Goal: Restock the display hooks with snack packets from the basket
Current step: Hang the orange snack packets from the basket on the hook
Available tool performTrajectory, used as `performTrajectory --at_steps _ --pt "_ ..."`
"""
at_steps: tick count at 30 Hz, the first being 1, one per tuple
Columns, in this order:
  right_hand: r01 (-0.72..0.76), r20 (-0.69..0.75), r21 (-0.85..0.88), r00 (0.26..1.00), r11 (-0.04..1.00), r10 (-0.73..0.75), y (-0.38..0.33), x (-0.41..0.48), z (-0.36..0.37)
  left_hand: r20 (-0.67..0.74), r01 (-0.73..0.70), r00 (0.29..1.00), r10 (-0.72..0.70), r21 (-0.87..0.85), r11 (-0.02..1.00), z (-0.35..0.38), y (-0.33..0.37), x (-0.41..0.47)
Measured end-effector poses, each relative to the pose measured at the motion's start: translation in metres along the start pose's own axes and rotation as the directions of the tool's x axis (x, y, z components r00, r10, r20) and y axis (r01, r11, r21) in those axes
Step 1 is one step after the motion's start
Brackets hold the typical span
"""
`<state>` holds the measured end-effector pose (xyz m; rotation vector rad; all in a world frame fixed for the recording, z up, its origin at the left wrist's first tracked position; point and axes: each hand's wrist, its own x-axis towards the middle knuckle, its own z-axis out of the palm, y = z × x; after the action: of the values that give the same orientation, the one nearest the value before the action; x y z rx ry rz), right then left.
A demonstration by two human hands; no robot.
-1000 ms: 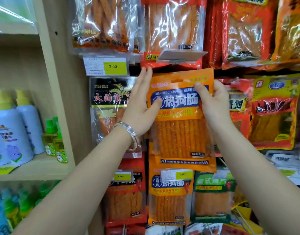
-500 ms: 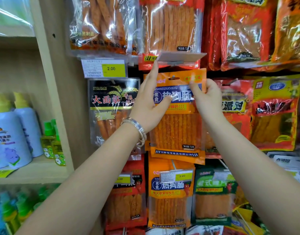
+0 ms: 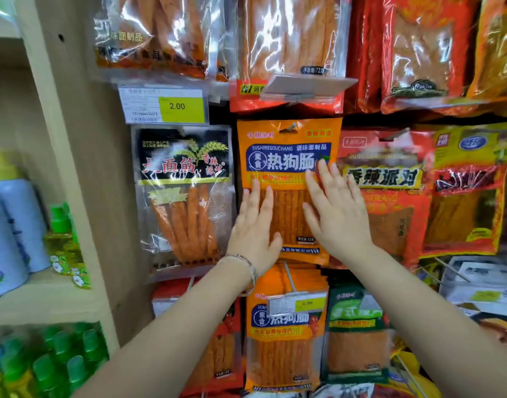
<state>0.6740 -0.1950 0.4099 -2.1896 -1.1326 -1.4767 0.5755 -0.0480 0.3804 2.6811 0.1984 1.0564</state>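
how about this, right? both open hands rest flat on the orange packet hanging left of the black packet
No: the head view shows the left hand and right hand flat on the orange packet, but it hangs right of the black packet.

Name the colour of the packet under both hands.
Orange packet, with a blue label band; head view.

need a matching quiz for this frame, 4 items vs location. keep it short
1 upper orange packet
2 black packet
3 red packet
4 pale bottle

A on the shelf
B left of upper orange packet
C partly covered by left hand and right hand
D right of upper orange packet

Pairs: 1-C, 2-B, 3-D, 4-A
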Motion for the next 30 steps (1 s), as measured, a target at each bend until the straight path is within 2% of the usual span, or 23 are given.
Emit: performTrajectory --at_steps 6,15,18,21,24,26,30 --pt "0.004 0.214 -0.112 0.977 0.994 0.021 0.000 0.020 0.022 0.072 0.084 0.994 -0.083 -0.016 0.996 0.010 -0.010 0.028" --pt "-0.003 0.430 -0.256 0.895 0.967 0.117 -0.006 0.057 0.033 0.180 0.214 0.963 -0.201 -0.051 0.976 0.010 -0.008 0.057" --pt "0.004 0.473 -0.238 0.874 0.971 0.113 -0.005 0.065 0.023 0.218 0.268 0.945 -0.242 -0.097 0.959 -0.002 0.001 0.063" --pt "-0.074 0.406 -0.082 0.908 0.994 0.101 -0.003 0.057 0.008 0.234 0.295 0.941 -0.246 -0.205 0.933 -0.017 0.014 0.057" --pt "-0.197 0.283 0.225 0.950 0.954 0.130 -0.008 0.028 -0.012 0.153 0.265 0.962 -0.227 -0.316 0.911 -0.028 0.028 0.029" --pt "-0.302 0.308 0.419 0.934 0.856 0.179 -0.015 0.002 -0.023 0.090 0.266 0.964 -0.252 -0.427 0.864 -0.032 0.035 -0.001" --pt "-0.500 0.472 0.676 0.858 0.541 0.203 -0.044 -0.064 -0.038 0.020 0.311 0.928 -0.373 -0.595 0.741 -0.029 0.030 -0.089"
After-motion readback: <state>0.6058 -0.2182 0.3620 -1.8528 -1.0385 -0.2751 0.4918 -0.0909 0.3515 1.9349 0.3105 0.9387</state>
